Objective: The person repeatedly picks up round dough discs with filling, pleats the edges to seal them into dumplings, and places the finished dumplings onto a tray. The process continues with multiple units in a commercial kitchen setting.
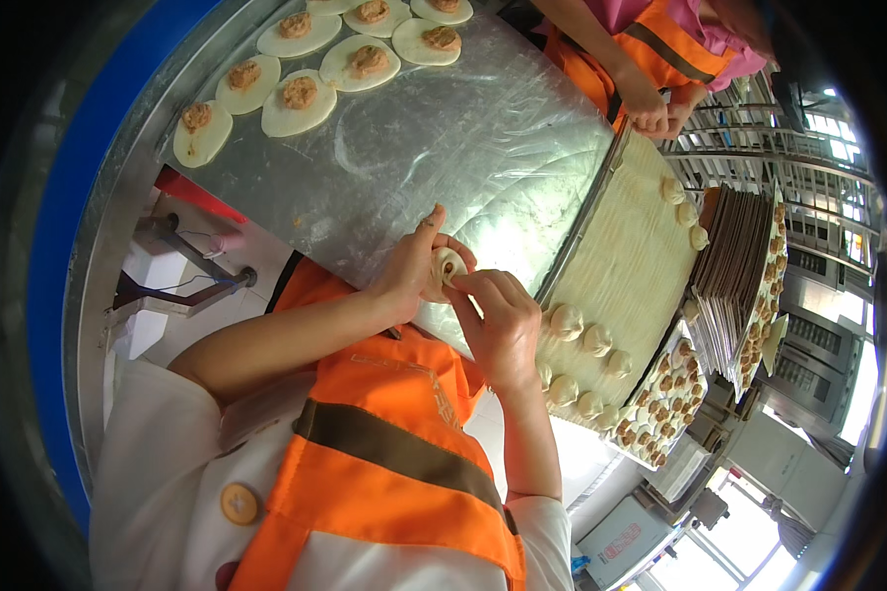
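Observation:
A partly gathered dough bun (pixel 447 270) rests in my left hand (pixel 412 258), whose thumb points up beside it. Brown filling shows through the small hole at its top. My right hand (pixel 499 314) pinches the edge of the dough between thumb and fingertips. Both hands are over the near edge of the metal worktop (pixel 414 148). At the far left of that worktop lie several flat dough rounds (pixel 299 96), each with a lump of brown filling (pixel 369 60) on it.
To the right, a board (pixel 599 251) carries several closed buns (pixel 567 322). A co-worker's hands (pixel 650 114) meet at its far end. Beyond stand a stack of thin trays (pixel 732 273), a tray of filled dough rounds (pixel 665 399) and metal racks (pixel 769 159).

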Available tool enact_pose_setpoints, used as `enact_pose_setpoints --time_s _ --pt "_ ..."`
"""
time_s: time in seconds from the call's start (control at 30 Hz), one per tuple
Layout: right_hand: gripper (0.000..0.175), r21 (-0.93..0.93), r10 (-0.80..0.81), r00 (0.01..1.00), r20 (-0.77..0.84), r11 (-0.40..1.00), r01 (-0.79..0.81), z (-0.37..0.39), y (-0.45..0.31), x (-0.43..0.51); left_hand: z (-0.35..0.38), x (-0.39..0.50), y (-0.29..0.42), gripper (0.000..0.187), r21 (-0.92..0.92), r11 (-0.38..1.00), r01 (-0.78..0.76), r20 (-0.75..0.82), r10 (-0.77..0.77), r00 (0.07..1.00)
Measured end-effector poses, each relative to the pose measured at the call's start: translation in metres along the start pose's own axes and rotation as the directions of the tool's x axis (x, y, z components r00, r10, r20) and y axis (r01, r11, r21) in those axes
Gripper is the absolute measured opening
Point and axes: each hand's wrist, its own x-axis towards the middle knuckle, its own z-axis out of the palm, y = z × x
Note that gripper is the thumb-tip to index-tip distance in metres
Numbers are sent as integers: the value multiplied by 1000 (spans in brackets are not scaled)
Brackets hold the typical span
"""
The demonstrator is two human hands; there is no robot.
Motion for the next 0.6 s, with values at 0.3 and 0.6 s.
enact_pose_setpoints --time_s 0.3,0.6 --pt "15 72 36 990 138 996 -46 -10 4 11 -2 0 9 77 179 979 93 24 -99 995" --pt "19 -63 -209 903 376 966 250 -22 -1 11 -11 -3 13 85 381 893 240 102 -299 949"
